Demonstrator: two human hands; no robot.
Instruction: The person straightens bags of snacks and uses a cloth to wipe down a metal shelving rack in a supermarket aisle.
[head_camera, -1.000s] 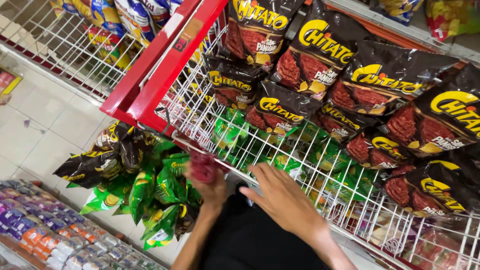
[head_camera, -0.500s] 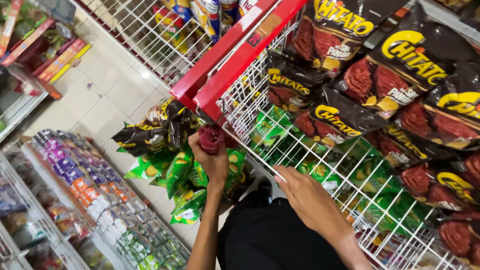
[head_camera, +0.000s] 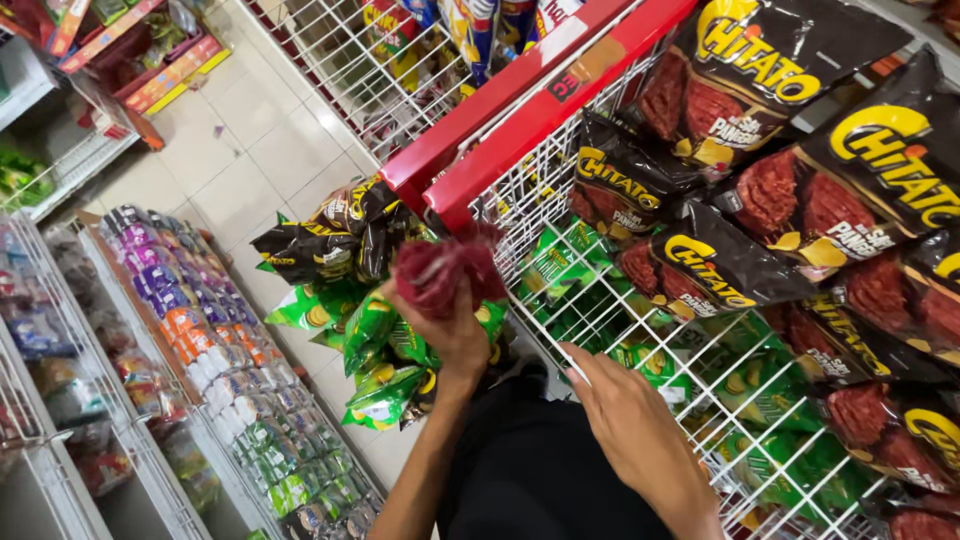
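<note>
My left hand (head_camera: 452, 330) is raised and shut on a crumpled dark red piece of plastic (head_camera: 440, 268), held just below the red rim of a white wire basket (head_camera: 530, 110). My right hand (head_camera: 625, 425) rests with its fingers on the basket's wire side, holding nothing. The basket is full of black and green snack bags (head_camera: 720, 265). Below my left hand hangs a bunch of black and green snack bags (head_camera: 345, 285).
A second wire basket (head_camera: 350, 60) with colourful packets stands beyond the red rim. Low shelves of small packets (head_camera: 215, 365) run along the left. White floor tiles (head_camera: 240, 160) lie between them. Dark clothing (head_camera: 540, 470) fills the lower middle.
My left hand has risen with the red plastic toward the basket's red rim. My right hand has stayed on the wire side. The view has shifted, showing more of the left shelves.
</note>
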